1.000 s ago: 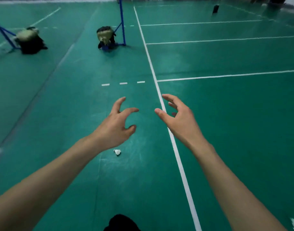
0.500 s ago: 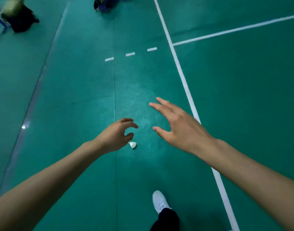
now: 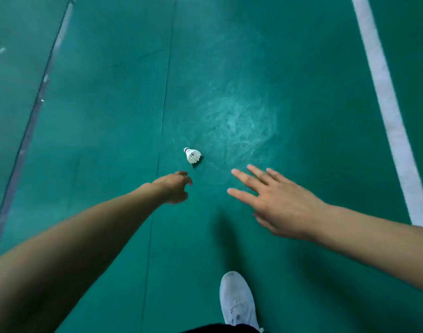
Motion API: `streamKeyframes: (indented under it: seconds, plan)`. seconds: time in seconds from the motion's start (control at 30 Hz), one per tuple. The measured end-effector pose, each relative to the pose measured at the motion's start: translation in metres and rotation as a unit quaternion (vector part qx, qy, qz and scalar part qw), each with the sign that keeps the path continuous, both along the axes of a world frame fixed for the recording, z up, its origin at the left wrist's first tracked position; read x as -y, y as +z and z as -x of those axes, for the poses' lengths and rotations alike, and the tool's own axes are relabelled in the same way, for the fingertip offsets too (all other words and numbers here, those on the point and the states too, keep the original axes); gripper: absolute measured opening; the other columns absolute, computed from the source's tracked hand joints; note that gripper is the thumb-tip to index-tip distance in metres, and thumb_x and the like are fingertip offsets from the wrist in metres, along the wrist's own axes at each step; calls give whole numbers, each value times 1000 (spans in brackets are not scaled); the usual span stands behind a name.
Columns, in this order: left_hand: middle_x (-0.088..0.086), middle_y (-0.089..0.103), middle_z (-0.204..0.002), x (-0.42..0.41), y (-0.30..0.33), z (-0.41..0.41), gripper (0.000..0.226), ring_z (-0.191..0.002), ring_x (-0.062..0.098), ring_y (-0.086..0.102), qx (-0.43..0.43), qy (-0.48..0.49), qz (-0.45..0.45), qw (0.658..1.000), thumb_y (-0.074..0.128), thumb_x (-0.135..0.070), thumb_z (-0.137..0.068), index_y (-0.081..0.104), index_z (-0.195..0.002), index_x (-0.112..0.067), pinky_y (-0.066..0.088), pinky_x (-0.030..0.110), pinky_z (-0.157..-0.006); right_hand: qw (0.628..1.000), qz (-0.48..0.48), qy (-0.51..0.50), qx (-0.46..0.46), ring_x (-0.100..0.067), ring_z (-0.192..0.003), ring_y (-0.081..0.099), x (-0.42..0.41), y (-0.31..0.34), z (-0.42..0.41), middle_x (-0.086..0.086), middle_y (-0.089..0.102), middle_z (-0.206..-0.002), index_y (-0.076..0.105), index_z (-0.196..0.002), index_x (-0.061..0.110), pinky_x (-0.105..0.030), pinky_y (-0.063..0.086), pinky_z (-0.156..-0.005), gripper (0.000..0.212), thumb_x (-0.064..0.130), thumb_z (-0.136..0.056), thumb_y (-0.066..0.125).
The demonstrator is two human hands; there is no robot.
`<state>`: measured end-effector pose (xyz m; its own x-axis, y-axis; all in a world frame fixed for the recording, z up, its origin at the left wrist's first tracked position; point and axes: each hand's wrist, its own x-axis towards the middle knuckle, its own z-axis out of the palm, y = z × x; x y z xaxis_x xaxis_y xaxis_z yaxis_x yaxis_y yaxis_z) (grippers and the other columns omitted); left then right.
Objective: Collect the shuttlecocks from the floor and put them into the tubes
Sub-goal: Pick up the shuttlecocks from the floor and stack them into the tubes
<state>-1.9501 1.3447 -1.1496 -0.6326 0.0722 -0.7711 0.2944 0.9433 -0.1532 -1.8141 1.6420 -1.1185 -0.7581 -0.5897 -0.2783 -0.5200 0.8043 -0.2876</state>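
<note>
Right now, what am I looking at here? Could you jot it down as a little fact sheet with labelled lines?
place: green court floor with a white line
shuttlecock: one, white, lying on its side on the floor
left hand: reaching toward the shuttlecock, fingers loosely curled, apart from it, holding nothing
right hand: fingers spread, holding nothing
shoe: white, planted behind the hands
tubes: none in view

White feathered shuttlecock [image 3: 192, 155] lies on its side on the green floor [image 3: 109, 116], cork pointing upper-left
</note>
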Motion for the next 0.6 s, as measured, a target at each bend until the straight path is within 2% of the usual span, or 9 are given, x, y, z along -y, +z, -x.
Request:
streamKeyframes:
  seconds: [0.1, 0.17, 0.23, 0.3, 0.33, 0.4, 0.5, 0.6]
  plan:
    - [5, 66, -131, 5, -68, 32, 33, -117, 27, 63, -26, 37, 49, 998, 48, -20, -93, 67, -120, -23, 49, 40, -105, 988, -93, 102, 62, -36, -159, -3, -6, -101, 6, -2, -14, -173, -1, -164, 34, -59, 20, -124, 74, 25, -104, 41]
    - [11, 68, -117, 2, -101, 51, 17, -97, 31, 63, -85, 48, 81, 992, 47, -22, -92, 61, -96, -13, 55, 40, -92, 980, -147, 76, 111, -40, -158, 4, -17, -152, 9, 1, -3, -174, 5, -164, 33, -60, 22, -123, 71, 32, -105, 45]
    - [12, 64, -112, -8, -125, 68, 18, -92, 34, 61, -184, 67, 58, 979, 50, -29, -89, 53, -88, -11, 51, 36, -79, 969, -196, 38, 146, -47, -156, 7, -32, -194, 1, 0, -2, -174, 11, -164, 32, -64, 23, -120, 73, 41, -104, 51]
    - [14, 53, -123, -20, -143, 77, 29, -100, 37, 60, -261, 98, 2, 960, 53, -35, -88, 58, -101, -10, 48, 39, -80, 957, -225, 17, 183, -52, -155, 1, -46, -227, -19, -1, -16, -172, 1, -164, 34, -68, 22, -118, 86, 48, -100, 57]
    - [15, 45, -133, -24, -150, 79, 31, -106, 39, 58, -274, 112, -19, 955, 55, -34, -88, 60, -109, -12, 50, 42, -86, 950, -238, 11, 203, -53, -154, -5, -52, -238, -29, -1, -27, -169, -8, -163, 35, -69, 22, -117, 96, 51, -98, 61]
    - [16, 24, -159, -29, -167, 80, 26, -126, 41, 51, -237, 126, -27, 963, 55, -28, -90, 67, -113, -20, 46, 47, -105, 945, -249, 10, 213, -56, -151, -18, -63, -253, -50, -3, -46, -159, -24, -158, 34, -69, 20, -116, 108, 50, -97, 63]
    - [9, 0, -170, -28, -182, 78, 39, -144, 40, 32, -199, 144, -5, 969, 52, -21, -92, 60, -130, -14, 34, 47, -117, 957, -212, 2, 199, -49, -150, -26, -77, -260, -67, -2, -49, -155, -25, -158, 35, -65, 12, -122, 103, 49, -99, 59]
    - [19, 5, -167, -30, -188, 77, 58, -145, 41, 29, -211, 181, 41, 960, 55, -20, -94, 40, -147, -4, 33, 45, -115, 958, -185, 10, 217, -39, -153, -28, -91, -258, -64, 7, -47, -157, -20, -160, 40, -57, 9, -126, 105, 48, -97, 63]
